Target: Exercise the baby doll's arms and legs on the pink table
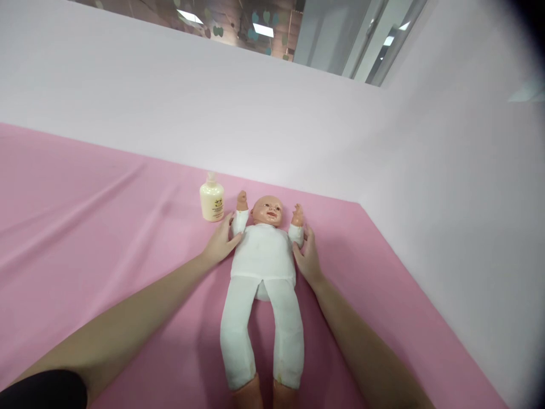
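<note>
A baby doll (263, 255) with a white cloth body lies on its back, its head at the far end and both arms bent up. My left hand (222, 240) is wrapped round the doll's arm on the left, thumb on the near side and fingers behind. On the other side, my right hand (308, 257) holds the doll's other arm between thumb and fingers. Just beyond my left fingertips stands a pale yellow pump bottle (212, 199) with dark print, upright and apart from the hand. The doll's feet run out of the picture at the bottom.
A pink sheet (106, 227) with a few creases covers the surface under the doll. White walls (255, 125) rise at the back and along the right side. Above the back wall, a window or reflective strip (238, 28) shows ceiling lights.
</note>
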`<state>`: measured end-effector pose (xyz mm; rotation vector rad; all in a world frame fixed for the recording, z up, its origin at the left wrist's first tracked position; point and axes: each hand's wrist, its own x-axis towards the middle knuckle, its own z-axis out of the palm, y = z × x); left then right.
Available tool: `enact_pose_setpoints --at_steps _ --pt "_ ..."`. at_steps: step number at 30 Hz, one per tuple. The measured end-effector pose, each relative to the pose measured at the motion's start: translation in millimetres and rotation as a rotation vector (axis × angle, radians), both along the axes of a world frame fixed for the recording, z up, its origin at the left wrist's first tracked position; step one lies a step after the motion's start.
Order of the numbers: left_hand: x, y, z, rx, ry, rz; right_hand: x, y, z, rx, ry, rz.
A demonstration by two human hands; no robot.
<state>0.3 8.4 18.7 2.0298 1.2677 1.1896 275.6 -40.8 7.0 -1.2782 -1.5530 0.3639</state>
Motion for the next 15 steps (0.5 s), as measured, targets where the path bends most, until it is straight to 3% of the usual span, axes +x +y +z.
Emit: enact_pose_setpoints --at_steps 7,12,15 --pt "-0.7 -13.2 10.7 0.183 0.035 -0.118 -1.4 -9.3 3.4 0.09 -0.027 0.168" --pt "-0.9 -17.4 12.9 0.183 0.131 -0.201 1.6 -11.0 2.6 0.096 -0.098 0.194" --pt "-0.3 -15.4 11.9 0.155 0.122 -0.169 1.6 -9.6 0.7 0.091 -0.069 0.194"
